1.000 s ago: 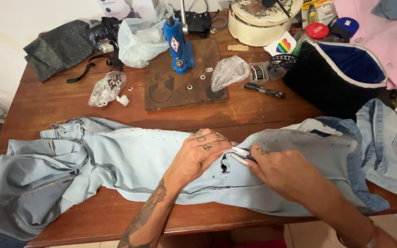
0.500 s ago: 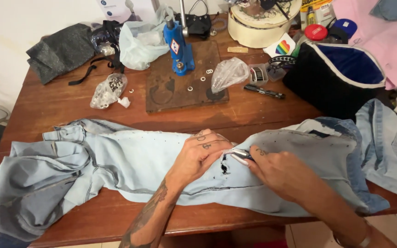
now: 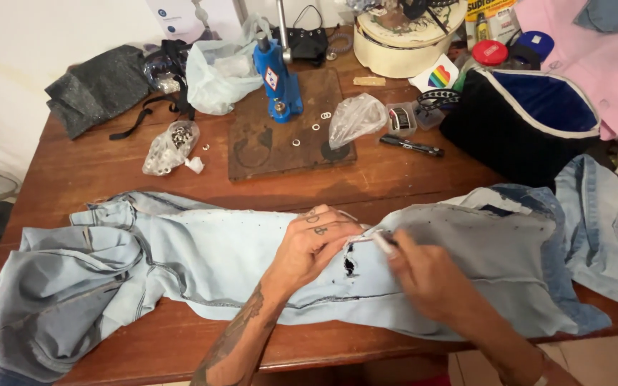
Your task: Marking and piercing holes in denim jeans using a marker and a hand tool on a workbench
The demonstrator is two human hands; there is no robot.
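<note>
A pair of light blue jeans [image 3: 209, 257] lies inside out across the near side of the wooden table [image 3: 87, 171]. My left hand [image 3: 314, 239] presses flat on the denim, fingers spread beside a small dark hole [image 3: 350, 266]. My right hand [image 3: 429, 275] is closed on a thin pen-like tool [image 3: 383, 243] whose tip touches the fabric just right of the left fingers. Rows of small dark dots run across the cloth.
Behind the jeans stand a blue hand press [image 3: 277, 78] on a brown board [image 3: 280, 136], loose metal rings, clear bags of small parts [image 3: 168, 146], a black marker [image 3: 413, 146], a black and blue pouch [image 3: 531, 121], a round cream box [image 3: 402, 36] and dark fabric [image 3: 98, 86].
My right hand has shifted a little along the fabric with the tool. My left hand stays pressed on the denim.
</note>
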